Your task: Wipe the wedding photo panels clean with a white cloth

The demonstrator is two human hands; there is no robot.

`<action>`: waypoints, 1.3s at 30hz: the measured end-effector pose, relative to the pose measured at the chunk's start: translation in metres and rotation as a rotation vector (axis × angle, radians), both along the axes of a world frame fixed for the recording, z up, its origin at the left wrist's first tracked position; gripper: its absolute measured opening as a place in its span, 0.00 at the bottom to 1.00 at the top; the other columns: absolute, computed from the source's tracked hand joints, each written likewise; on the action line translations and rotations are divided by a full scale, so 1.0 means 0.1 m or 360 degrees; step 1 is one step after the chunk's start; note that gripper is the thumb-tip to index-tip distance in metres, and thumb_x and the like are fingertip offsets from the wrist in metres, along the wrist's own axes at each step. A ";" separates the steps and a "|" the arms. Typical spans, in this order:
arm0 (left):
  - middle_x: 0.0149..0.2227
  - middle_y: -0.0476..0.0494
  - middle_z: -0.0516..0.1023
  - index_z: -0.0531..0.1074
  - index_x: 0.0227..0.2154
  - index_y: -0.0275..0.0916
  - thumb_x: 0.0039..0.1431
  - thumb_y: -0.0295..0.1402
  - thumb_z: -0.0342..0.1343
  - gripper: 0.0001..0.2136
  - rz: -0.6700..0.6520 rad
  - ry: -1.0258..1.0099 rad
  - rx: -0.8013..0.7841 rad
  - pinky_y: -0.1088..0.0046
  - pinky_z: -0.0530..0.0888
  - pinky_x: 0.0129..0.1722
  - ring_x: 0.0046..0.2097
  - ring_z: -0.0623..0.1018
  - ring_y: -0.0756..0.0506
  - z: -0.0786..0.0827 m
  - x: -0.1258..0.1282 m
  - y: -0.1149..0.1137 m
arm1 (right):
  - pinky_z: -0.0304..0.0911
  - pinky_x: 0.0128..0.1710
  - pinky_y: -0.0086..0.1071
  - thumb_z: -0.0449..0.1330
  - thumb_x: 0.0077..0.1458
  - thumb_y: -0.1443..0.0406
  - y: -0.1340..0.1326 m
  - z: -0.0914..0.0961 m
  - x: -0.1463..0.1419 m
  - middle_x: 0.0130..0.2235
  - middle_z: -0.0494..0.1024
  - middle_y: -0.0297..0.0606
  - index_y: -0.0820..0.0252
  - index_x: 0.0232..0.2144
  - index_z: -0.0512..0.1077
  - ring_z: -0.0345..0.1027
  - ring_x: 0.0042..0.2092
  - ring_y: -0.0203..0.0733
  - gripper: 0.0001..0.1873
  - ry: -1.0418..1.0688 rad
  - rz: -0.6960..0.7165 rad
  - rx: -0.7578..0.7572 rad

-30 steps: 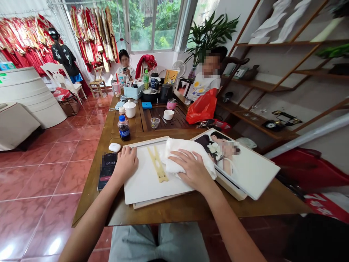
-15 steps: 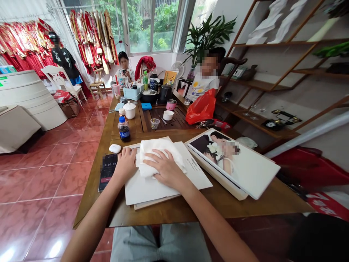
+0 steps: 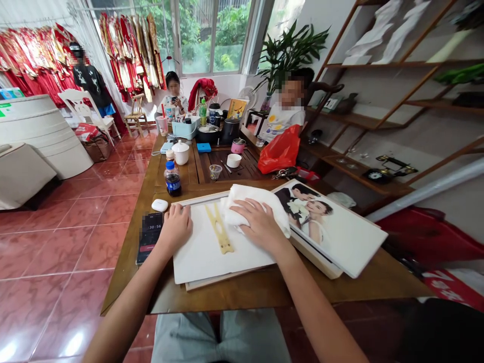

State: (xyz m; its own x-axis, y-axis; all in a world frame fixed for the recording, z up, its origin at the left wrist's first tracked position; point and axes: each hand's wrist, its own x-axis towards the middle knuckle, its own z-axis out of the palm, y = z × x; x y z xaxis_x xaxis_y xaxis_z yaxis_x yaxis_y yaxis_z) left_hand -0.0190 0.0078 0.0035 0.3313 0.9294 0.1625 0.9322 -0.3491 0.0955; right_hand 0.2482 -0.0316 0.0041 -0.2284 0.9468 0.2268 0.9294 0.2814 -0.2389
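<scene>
A folded white cloth (image 3: 255, 204) lies bunched under my right hand (image 3: 260, 224), whose fingers curve over its top and press on it. Beneath is a white page or board (image 3: 204, 264), resting on a pale frame-like panel on the table. On the page shows a long yellow shape (image 3: 220, 232) with two prongs at its far end; whether it is printed or lying loose I cannot tell. My left hand (image 3: 177, 224) rests at the page's left edge, fingers extended and holding nothing. Close to that hand lies a phone (image 3: 149, 239) showing a timer.
To the right, a wedding photo panel (image 3: 333, 227) lies on a pale box. A dark drink bottle (image 3: 173, 181) and a white earbud case (image 3: 159, 204) stand at left. Beyond are a lidded white cup (image 3: 180, 152), a red bag (image 3: 282, 151) and two seated people.
My right hand and the cloth have slid to the right across the page, uncovering the yellow shape and covering the printed text at right. My left hand has stayed nearly in place.
</scene>
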 end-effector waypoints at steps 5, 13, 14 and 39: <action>0.54 0.33 0.70 0.65 0.60 0.38 0.69 0.30 0.43 0.19 -0.0003 -0.0006 0.0010 0.56 0.67 0.57 0.58 0.68 0.36 -0.01 0.00 0.00 | 0.43 0.66 0.68 0.55 0.58 0.70 0.05 0.07 -0.47 0.69 0.65 0.39 0.49 0.61 0.69 0.50 0.70 0.59 0.29 -0.0016 0.0181 -0.0012; 0.55 0.32 0.70 0.66 0.60 0.36 0.71 0.32 0.42 0.19 -0.0002 0.0037 -0.0065 0.55 0.68 0.55 0.57 0.68 0.34 0.06 0.01 -0.02 | 0.42 0.67 0.68 0.56 0.58 0.71 0.04 0.15 -0.73 0.70 0.63 0.38 0.50 0.62 0.69 0.48 0.70 0.60 0.30 -0.0028 0.0392 -0.0026; 0.54 0.32 0.70 0.65 0.60 0.36 0.70 0.31 0.42 0.19 0.0003 0.0032 -0.0057 0.55 0.67 0.55 0.57 0.68 0.35 0.06 0.01 -0.02 | 0.43 0.67 0.67 0.56 0.57 0.71 0.04 0.14 -0.69 0.70 0.63 0.38 0.50 0.62 0.69 0.49 0.70 0.60 0.30 -0.0027 0.0393 -0.0026; 0.60 0.37 0.73 0.67 0.61 0.40 0.69 0.23 0.45 0.21 -0.0616 0.0199 0.0060 0.60 0.70 0.61 0.61 0.74 0.41 0.11 -0.17 -0.21 | 0.61 0.54 0.61 0.48 0.56 0.73 -0.09 -0.03 1.58 0.55 0.78 0.53 0.57 0.57 0.71 0.70 0.54 0.61 0.29 -0.0640 -0.0230 0.0513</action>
